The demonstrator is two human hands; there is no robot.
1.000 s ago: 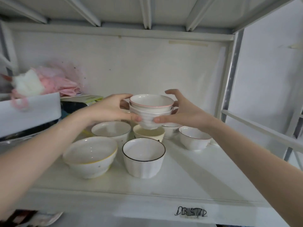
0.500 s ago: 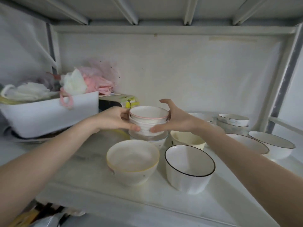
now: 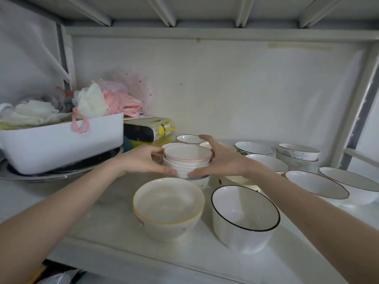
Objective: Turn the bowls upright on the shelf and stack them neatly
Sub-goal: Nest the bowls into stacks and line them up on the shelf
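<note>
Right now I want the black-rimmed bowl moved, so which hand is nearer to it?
Right. The right hand is just behind the black-rimmed bowl; the left hand is farther off, behind and left.

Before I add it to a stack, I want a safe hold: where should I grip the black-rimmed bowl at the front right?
The black-rimmed bowl stands upright and alone, mouth open upward. I would come from above and pinch its near rim, thumb inside, or cup its straight, tall walls from both sides, since the yellow-rimmed bowl sits close on its left.

Both hands (image 3: 143, 160) clasp stacked bowls (image 3: 187, 160) on shelf (image 3: 114, 203)
</note>
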